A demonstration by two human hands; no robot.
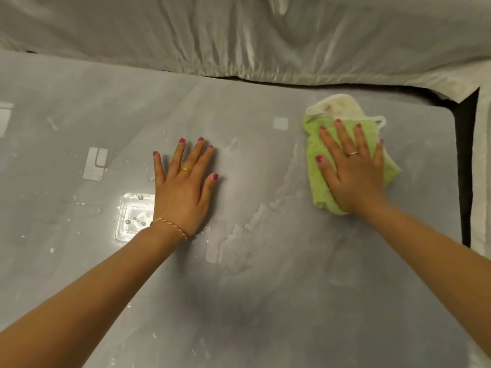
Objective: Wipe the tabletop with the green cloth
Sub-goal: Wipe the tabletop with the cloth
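Right hand (353, 168) flat, fingers spread, pressing folded green terry cloth (317, 179) onto wet glossy grey tabletop (265, 288); left hand (183, 187) flat, fingers straight, resting on it.

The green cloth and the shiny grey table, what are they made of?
Fuzzy green cloth: likely terry towelling; its surface looks nubbly, with a stained white underside. Glossy grey tabletop: probably smooth laminate or plastic sheet; it mirrors lights and water beads on it.

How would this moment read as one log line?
step: wiping | right hand: flat on cloth | left hand: flat on table | droplets: left side
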